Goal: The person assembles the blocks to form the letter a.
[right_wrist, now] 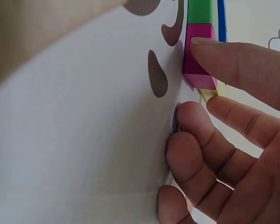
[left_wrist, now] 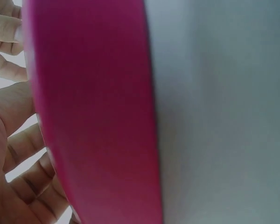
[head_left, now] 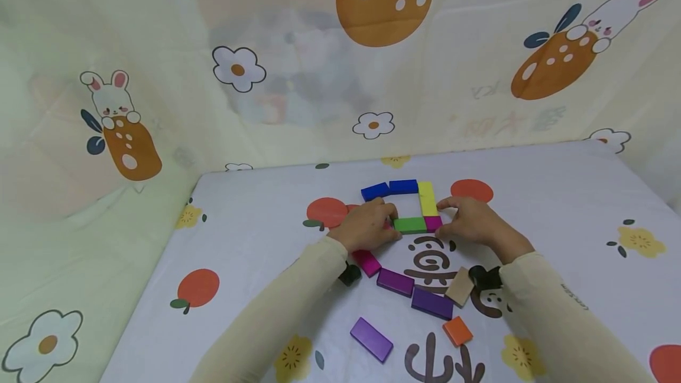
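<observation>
Working around the green block (head_left: 411, 226)

We have two bare hands at a chain of coloured blocks on a printed tablecloth (head_left: 255, 259). Left hand (head_left: 367, 226): fingertips and thumb at the green block's left end, a scrap of pink showing between them. We cannot tell whether it pinches anything; in its wrist view a large magenta face hides most of the hand.

Right hand (head_left: 470, 223): spread fairly wide, grasping nothing. Its thumb lies against the short magenta block (head_left: 433, 224), its index fingertip beside the yellow block (head_left: 427, 200); the other fingers are loosely bent.

We note the green block lying flat, end to end with the short magenta one. The yellow block runs away from that corner to the right blue block (head_left: 403, 187), with the left blue block (head_left: 375, 191) angled just beside it.

Nearer us, a long magenta block (head_left: 367, 263), partly under the left hand, leads to a purple block (head_left: 395, 282) and a dark violet block (head_left: 432, 303). A tan block (head_left: 460, 286) sits by the latter's right end. An orange block (head_left: 457, 331) and a lilac block (head_left: 371, 340) lie apart, nearest us.
</observation>
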A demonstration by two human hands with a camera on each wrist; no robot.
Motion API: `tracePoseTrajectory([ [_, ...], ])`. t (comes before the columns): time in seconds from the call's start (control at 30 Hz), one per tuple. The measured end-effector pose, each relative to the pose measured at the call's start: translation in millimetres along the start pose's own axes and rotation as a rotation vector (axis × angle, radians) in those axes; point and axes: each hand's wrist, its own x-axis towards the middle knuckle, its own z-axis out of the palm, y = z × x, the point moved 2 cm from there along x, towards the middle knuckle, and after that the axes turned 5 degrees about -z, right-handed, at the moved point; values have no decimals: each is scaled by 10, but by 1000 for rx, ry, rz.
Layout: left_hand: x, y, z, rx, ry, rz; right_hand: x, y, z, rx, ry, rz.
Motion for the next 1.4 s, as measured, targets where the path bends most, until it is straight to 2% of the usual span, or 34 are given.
tracePoseTrajectory([
  [0.47,47,17,29,-2,21,-14,-23,-56,-2,54,-11,-4],
  [1.07,52,3,14,7,24,9,1,-45,-23,41,-6,-6],
  [1.4,41,0,9,-11,13,-8,19,-29,-17,34,-5,1],
])
